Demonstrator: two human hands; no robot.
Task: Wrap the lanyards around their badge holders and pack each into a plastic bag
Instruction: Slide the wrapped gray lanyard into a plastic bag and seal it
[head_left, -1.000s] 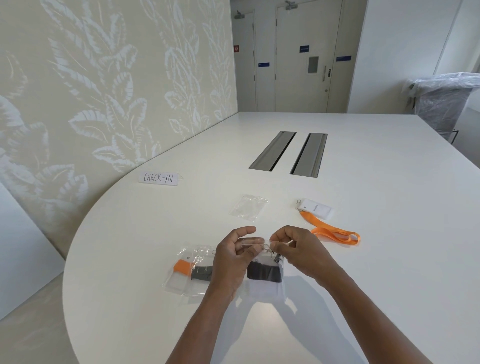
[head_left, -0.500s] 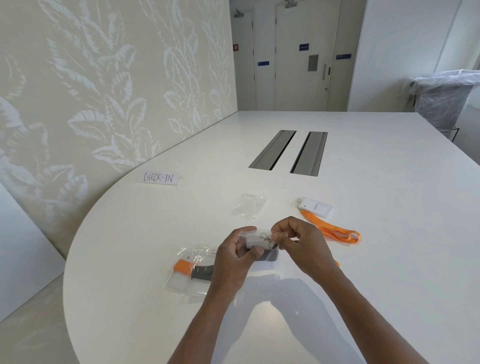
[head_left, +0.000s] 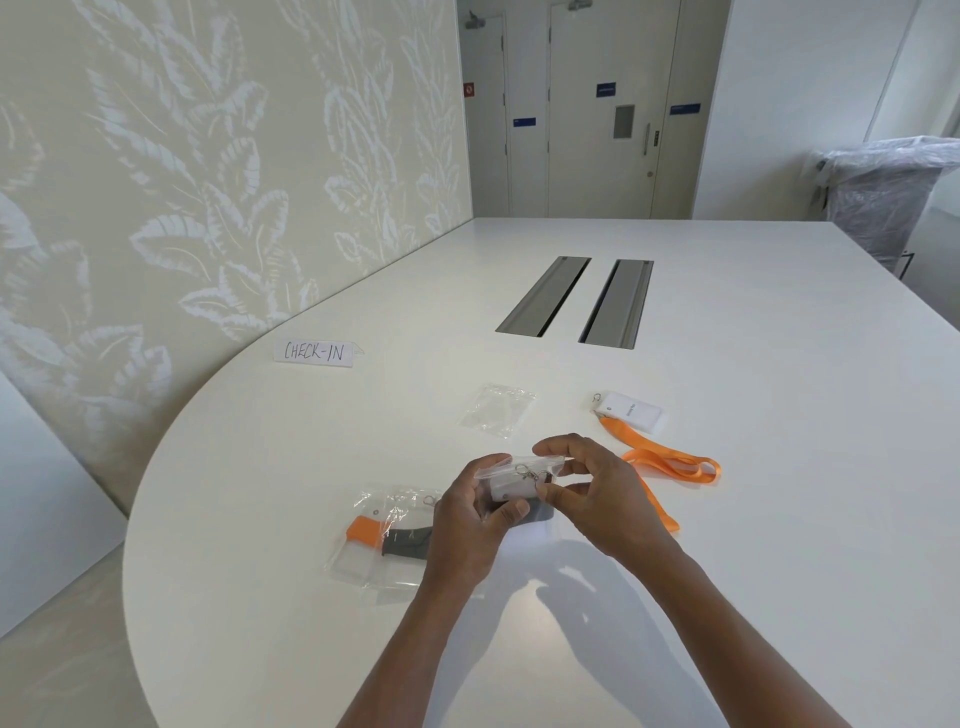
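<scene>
At frame centre, my left hand (head_left: 470, 525) and right hand (head_left: 597, 493) pinch the clear plastic bag (head_left: 519, 475) holding a grey-wrapped badge, its mouth topmost between them.

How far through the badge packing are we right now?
Done: a packed bag lies on the table. In hand: both hands, left hand and right hand, pinch a second bag holding a wrapped badge. Left: the orange lanyard lies unwrapped; an empty bag waits.
</scene>
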